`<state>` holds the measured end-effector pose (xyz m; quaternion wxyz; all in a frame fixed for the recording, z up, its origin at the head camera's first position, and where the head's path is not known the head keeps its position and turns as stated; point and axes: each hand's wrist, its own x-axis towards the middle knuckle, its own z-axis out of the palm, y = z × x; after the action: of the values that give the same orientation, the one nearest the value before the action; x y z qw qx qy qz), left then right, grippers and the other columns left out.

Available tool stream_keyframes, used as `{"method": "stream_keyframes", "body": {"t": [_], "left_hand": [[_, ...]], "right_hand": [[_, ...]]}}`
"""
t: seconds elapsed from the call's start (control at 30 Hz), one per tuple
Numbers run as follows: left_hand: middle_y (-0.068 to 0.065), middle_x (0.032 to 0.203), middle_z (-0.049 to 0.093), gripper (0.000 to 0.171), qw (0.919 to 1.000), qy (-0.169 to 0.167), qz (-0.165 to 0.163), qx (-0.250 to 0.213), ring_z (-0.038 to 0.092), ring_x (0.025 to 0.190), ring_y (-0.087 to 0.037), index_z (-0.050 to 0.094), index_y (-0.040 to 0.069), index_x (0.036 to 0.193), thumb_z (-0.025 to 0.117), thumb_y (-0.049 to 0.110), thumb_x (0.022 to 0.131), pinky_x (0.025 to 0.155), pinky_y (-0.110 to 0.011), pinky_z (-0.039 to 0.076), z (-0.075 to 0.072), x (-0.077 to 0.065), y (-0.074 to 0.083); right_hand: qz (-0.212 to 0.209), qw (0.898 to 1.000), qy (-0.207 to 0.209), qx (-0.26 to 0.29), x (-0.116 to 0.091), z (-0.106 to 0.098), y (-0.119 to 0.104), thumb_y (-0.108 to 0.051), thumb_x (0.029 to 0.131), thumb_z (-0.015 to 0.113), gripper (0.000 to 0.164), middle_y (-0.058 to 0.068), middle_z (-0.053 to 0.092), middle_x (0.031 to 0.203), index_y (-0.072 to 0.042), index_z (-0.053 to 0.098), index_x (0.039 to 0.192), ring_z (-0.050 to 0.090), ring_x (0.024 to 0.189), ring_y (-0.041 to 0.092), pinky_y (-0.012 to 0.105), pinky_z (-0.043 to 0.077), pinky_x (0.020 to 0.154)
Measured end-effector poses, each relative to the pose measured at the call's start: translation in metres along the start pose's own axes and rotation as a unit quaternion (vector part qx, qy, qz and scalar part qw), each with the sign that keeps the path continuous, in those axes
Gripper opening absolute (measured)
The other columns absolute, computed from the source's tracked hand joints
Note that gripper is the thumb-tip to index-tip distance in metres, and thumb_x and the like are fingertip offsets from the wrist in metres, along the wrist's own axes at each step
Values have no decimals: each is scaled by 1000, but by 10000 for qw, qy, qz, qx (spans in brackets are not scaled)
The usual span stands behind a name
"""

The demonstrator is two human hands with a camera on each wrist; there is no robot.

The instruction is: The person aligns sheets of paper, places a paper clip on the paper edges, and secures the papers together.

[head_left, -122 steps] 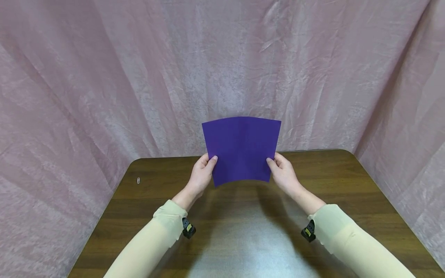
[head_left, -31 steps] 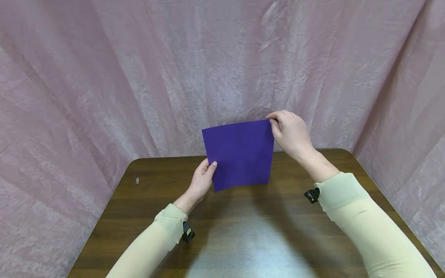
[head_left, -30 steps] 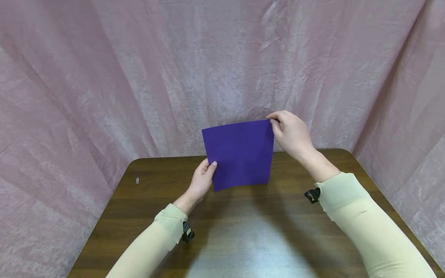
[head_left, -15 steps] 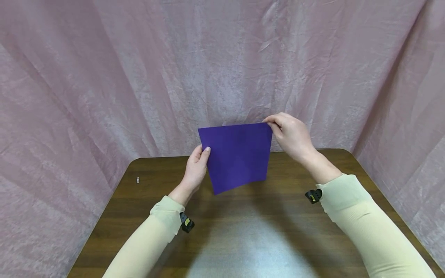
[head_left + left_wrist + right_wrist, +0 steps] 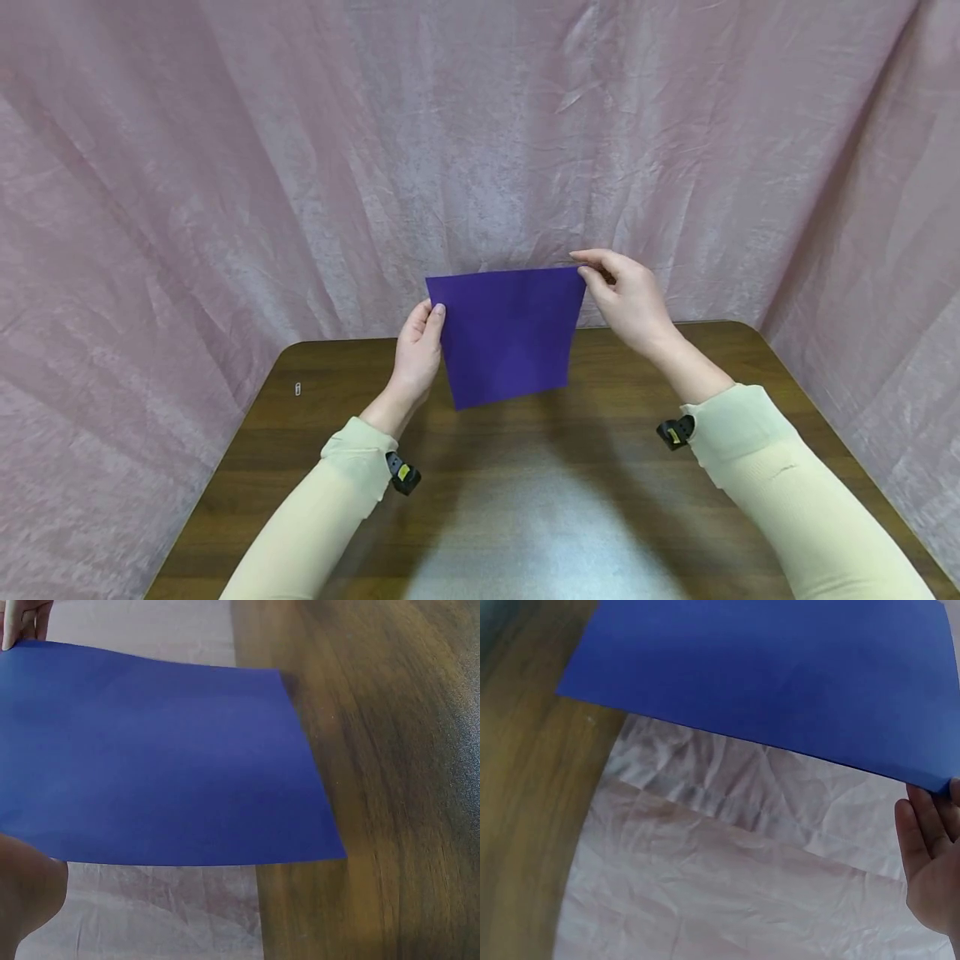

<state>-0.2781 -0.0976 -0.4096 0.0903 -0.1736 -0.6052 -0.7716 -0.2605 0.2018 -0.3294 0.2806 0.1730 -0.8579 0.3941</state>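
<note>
A square purple sheet of paper (image 5: 513,337) is held up above the table in the head view; it looks blue in the wrist views. My left hand (image 5: 418,346) grips its left edge near the top corner, thumb on the near face. At the top right corner, my right hand (image 5: 628,296) holds the paper between thumb and fingers, the index finger stretched out above the top edge. The right wrist view shows this right hand (image 5: 931,859) at the sheet's corner (image 5: 941,780), several fingers reaching behind it.
A small paper clip (image 5: 297,388) lies on the left part of the brown wooden table (image 5: 337,450). Pink curtains (image 5: 480,150) hang behind the table and at both sides. Each wrist carries a black camera (image 5: 403,473).
My right hand has moved from the sheet's right edge up to its top right corner, and its index finger has just lifted. My left hand has shifted higher along the left edge.
</note>
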Motion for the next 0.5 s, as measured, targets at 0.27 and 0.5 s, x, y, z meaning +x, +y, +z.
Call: {"method": "stream_keyframes", "body": {"t": [0.27, 0.5], "left_hand": [[-7, 105, 68, 30, 9999, 95, 1, -44, 65, 92, -20, 59, 3, 127, 47, 24, 111, 79, -32, 55, 1, -1, 0], [-8, 106, 68, 31, 10000, 41, 8, 52, 65, 93, -21, 59, 3, 128, 48, 26, 111, 80, -32, 54, 3, 1, -1]], "right_hand": [[849, 9896, -581, 1006, -16, 16, 29, -14, 103, 63, 34, 16, 74, 106, 0, 61, 134, 63, 95, 20, 24, 46, 82], [1410, 9779, -825, 1304, -52, 46, 63, -12, 105, 59, 27, 20, 72, 109, 6, 64, 124, 63, 100, 24, 28, 48, 88]]}}
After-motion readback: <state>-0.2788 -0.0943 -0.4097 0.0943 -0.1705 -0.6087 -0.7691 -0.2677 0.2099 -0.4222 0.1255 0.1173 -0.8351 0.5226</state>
